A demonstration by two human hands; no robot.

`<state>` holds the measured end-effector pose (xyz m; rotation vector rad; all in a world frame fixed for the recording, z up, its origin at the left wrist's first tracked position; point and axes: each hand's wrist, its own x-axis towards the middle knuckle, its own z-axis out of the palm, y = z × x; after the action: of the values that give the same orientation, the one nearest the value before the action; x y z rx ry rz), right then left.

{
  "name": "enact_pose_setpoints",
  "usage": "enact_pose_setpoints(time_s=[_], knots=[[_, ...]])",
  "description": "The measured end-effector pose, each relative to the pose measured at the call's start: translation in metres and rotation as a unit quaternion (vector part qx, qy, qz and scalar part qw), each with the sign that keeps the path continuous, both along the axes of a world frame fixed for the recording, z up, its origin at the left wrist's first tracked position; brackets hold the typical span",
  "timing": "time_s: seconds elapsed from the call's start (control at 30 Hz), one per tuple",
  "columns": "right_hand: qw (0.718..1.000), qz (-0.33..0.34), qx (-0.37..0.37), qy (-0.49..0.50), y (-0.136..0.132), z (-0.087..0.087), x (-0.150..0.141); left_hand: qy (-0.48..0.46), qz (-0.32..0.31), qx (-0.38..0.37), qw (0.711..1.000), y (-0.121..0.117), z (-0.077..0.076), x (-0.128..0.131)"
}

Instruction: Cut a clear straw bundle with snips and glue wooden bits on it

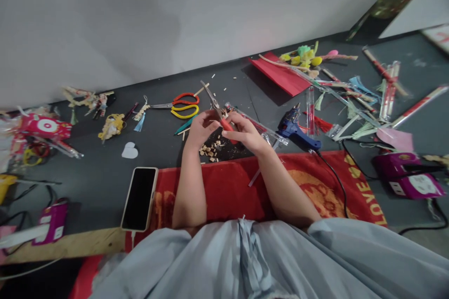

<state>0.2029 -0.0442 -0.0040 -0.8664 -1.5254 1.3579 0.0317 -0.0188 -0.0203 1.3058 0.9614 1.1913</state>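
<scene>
A pair of pliers (214, 101) with red handles is tilted in front of me, its metal jaws aimed up and to the left. My right hand (247, 134) is closed round the red handles, thumb along them. On the other side, my left hand (200, 130) has its fingers curled against the pliers just below the pivot; whether a small piece is also between them is hidden. Under the hands lie broken tan bits (209, 151) on the dark table. Scissors (184, 104) with orange and yellow handles lie beyond my left hand.
A blue glue gun (298, 131) lies right of my hands, its cord crossing the red towel (228, 187). A phone (140, 198) and a white paper heart (130, 150) are at left. Red card (286, 77), tassels and wrapped sticks cover the right side. A wall stands behind.
</scene>
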Motion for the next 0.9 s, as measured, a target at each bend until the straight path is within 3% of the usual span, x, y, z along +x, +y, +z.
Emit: enact_pose_setpoints(time_s=[0.17,0.37,0.53,0.77,0.9], knots=[[1.0,0.003,0.017,-0.021,-0.001,0.003,-0.004,0.005,-0.033,-0.017,0.999,-0.001,-0.001,0.003],[0.998,0.041,0.001,-0.041,-0.003,0.003,-0.01,0.016,-0.003,0.007,1.0,-0.001,-0.001,-0.001],[0.994,-0.025,0.002,-0.102,-0.005,0.0,-0.014,0.056,0.025,0.028,0.998,-0.001,-0.003,0.003],[0.94,-0.121,-0.055,-0.314,-0.006,0.01,-0.02,0.121,0.043,0.056,0.99,-0.003,-0.004,0.011],[0.917,-0.147,-0.053,-0.368,-0.006,0.015,-0.024,0.135,0.037,0.057,0.989,-0.004,-0.003,0.011]])
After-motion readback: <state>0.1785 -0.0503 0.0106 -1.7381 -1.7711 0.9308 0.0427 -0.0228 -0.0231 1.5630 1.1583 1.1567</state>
